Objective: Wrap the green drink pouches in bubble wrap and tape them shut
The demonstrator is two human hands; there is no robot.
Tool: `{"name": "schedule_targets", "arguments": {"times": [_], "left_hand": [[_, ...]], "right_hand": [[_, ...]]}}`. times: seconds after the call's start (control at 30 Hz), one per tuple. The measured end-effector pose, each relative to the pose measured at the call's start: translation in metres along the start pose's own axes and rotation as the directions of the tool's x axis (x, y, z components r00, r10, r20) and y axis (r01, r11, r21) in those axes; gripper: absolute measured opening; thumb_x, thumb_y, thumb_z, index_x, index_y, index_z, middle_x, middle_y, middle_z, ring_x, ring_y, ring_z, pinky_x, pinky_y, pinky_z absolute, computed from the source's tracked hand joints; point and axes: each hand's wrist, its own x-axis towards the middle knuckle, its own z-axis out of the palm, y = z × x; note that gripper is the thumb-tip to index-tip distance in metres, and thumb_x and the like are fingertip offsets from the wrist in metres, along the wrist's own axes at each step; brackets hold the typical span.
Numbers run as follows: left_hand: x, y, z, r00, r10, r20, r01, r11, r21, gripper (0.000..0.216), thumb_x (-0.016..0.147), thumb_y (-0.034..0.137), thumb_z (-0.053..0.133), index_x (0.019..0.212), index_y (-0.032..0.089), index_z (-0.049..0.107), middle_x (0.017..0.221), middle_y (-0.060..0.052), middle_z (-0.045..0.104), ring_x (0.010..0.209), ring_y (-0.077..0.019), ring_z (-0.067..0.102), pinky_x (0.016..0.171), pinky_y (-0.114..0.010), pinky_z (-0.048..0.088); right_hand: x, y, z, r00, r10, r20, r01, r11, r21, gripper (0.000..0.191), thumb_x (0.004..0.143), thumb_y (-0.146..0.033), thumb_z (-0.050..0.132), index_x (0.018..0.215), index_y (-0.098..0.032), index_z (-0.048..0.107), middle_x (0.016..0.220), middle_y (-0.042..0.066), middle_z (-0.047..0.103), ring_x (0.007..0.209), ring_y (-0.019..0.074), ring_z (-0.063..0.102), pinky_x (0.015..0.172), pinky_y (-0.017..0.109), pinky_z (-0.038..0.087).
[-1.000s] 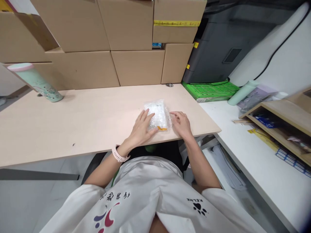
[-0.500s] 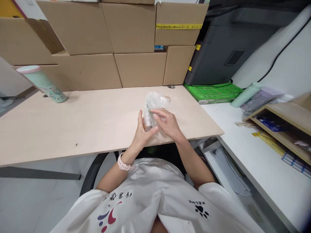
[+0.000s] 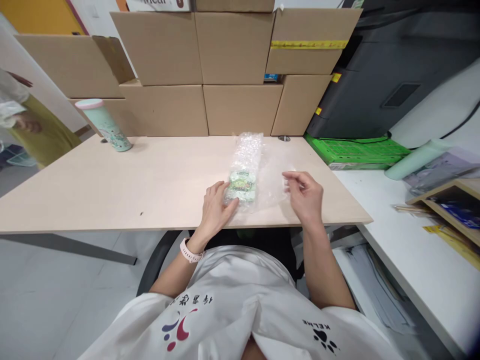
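A green and white printed packet [image 3: 242,186] lies on the table, under or inside clear bubble wrap [image 3: 248,150]. My left hand [image 3: 217,207] rests at the packet's lower left corner, with thumb and fingers apart and touching its edge. To the right, a thin clear sheet of the wrap spreads flat across the table. My right hand [image 3: 305,196] pinches the right edge of that sheet between thumb and fingertips. The exact grip is partly hidden by the fingers.
Cardboard boxes [image 3: 240,110] line the back of the wooden table [image 3: 168,200]. A mint tumbler [image 3: 107,127] stands at the left. A green box [image 3: 356,150] lies below a dark machine [image 3: 378,80] at the right. Far left, a person [image 3: 33,120] is partly visible.
My right hand has moved right, away from my left hand, drawing the wrap's edge out flat. The packet's green printed face now shows. A person has come into view at left.
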Motion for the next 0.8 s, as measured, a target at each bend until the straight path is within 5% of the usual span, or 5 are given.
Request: {"name": "schedule_targets", "arguments": {"times": [0.23,0.4,0.6,0.7,0.8], "left_hand": [[0.009,0.054,0.038,0.939,0.231,0.254,-0.257,0.964,0.073,0.046,0.078,0.035,0.073,0.120,0.027,0.056,0.136,-0.013,0.055,0.134,-0.0398,0.048,0.108,-0.061,0.043],[0.022,0.058,0.060,0.891,0.235,0.389,-0.245,0.969,-0.025,0.016,0.092,0.039,0.053,0.088,0.025,0.059,0.095,-0.010,0.065,0.114,-0.0365,0.061,0.097,-0.060,0.050],[0.024,0.039,0.018,0.997,0.073,0.026,-0.068,0.983,-0.173,0.023,0.096,0.044,0.047,0.087,0.025,0.055,0.104,-0.007,0.065,0.094,-0.0241,0.067,0.079,-0.046,0.059],[0.016,0.018,-0.012,0.984,-0.098,-0.148,0.062,0.971,-0.230,0.025,0.094,0.049,0.051,0.085,0.025,0.054,0.110,-0.008,0.063,0.096,-0.0243,0.066,0.075,-0.047,0.060],[0.005,-0.004,-0.036,0.951,-0.184,-0.247,0.135,0.970,-0.203,0.019,0.092,0.046,0.056,0.096,0.027,0.055,0.117,-0.011,0.060,0.115,-0.0321,0.061,0.089,-0.059,0.055]], "right_hand": [[-0.021,0.055,-0.034,0.997,0.076,-0.031,-0.082,0.951,-0.298,0.045,0.096,-0.042,0.034,0.129,-0.032,0.062,0.122,0.010,0.067,0.111,0.0365,0.064,0.079,0.051,0.055],[-0.020,0.066,-0.034,0.995,0.056,-0.085,-0.078,0.953,-0.293,0.048,0.095,-0.033,0.029,0.131,-0.041,0.059,0.123,0.005,0.068,0.111,0.0366,0.063,0.086,0.058,0.050],[-0.014,0.072,-0.032,0.992,0.054,-0.115,-0.087,0.950,-0.301,0.046,0.093,-0.032,0.032,0.124,-0.039,0.065,0.119,0.008,0.069,0.109,0.0374,0.063,0.091,0.060,0.047],[-0.010,0.076,-0.034,0.984,0.040,-0.174,-0.091,0.951,-0.296,0.043,0.091,-0.029,0.035,0.115,-0.036,0.070,0.114,0.009,0.070,0.106,0.0376,0.063,0.093,0.060,0.046],[-0.006,0.077,-0.040,0.973,0.017,-0.230,-0.089,0.948,-0.306,0.040,0.088,-0.026,0.038,0.104,-0.032,0.074,0.110,0.012,0.070,0.104,0.0374,0.064,0.095,0.059,0.047]]}}
